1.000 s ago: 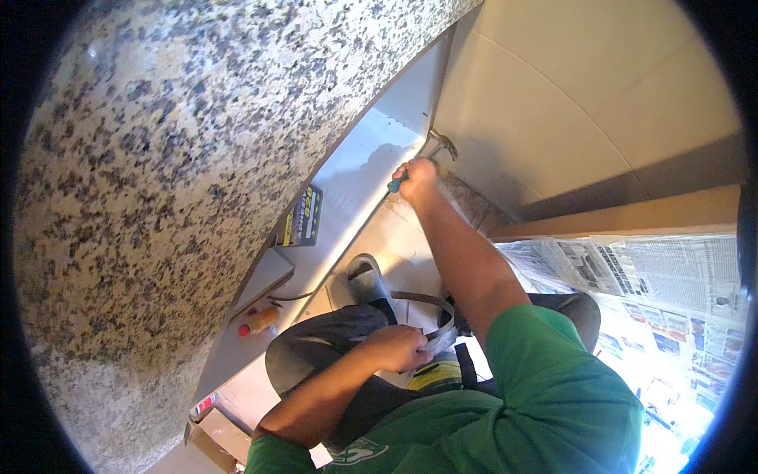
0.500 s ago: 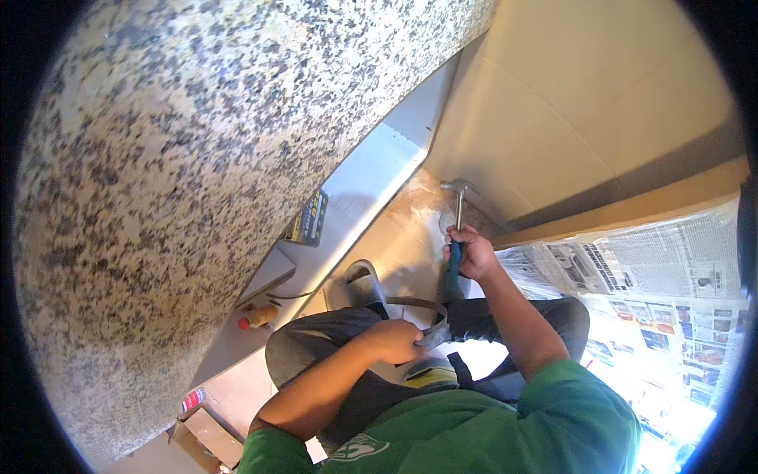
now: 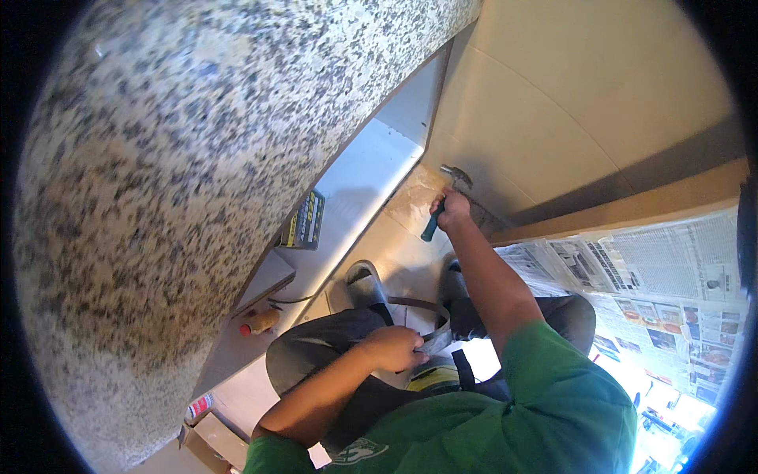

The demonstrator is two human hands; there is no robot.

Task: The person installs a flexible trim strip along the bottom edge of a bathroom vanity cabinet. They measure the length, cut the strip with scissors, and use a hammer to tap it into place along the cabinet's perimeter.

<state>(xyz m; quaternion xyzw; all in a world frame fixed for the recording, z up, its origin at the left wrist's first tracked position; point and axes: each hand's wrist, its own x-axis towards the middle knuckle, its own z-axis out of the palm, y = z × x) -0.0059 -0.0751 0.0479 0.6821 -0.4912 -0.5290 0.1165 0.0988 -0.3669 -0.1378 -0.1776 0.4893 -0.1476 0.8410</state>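
My right hand (image 3: 448,209) grips a claw hammer by its teal handle (image 3: 429,230), its metal head (image 3: 456,174) above the stained floor patch (image 3: 409,193) near the tiled wall's foot. My left hand (image 3: 396,347) is closed on a grey strap-like band (image 3: 437,330), low between my bent knees; a yellow-and-grey object (image 3: 426,377) lies beneath it, partly hidden. A grey slipper (image 3: 363,284) shows beside the band.
A speckled granite slab (image 3: 158,182) fills the left. Under it, a white ledge (image 3: 362,182) bears a printed box (image 3: 305,221) and an orange bottle (image 3: 262,321). Tiled wall (image 3: 576,87) rises upper right; a newspaper-covered panel with wooden edge (image 3: 616,201) stands right; cardboard (image 3: 221,441) lies lower left.
My right hand with the hammer came right and down from the ledge's edge, then moved up and slightly left, tilting the hammer. My left hand stays nearly in place.
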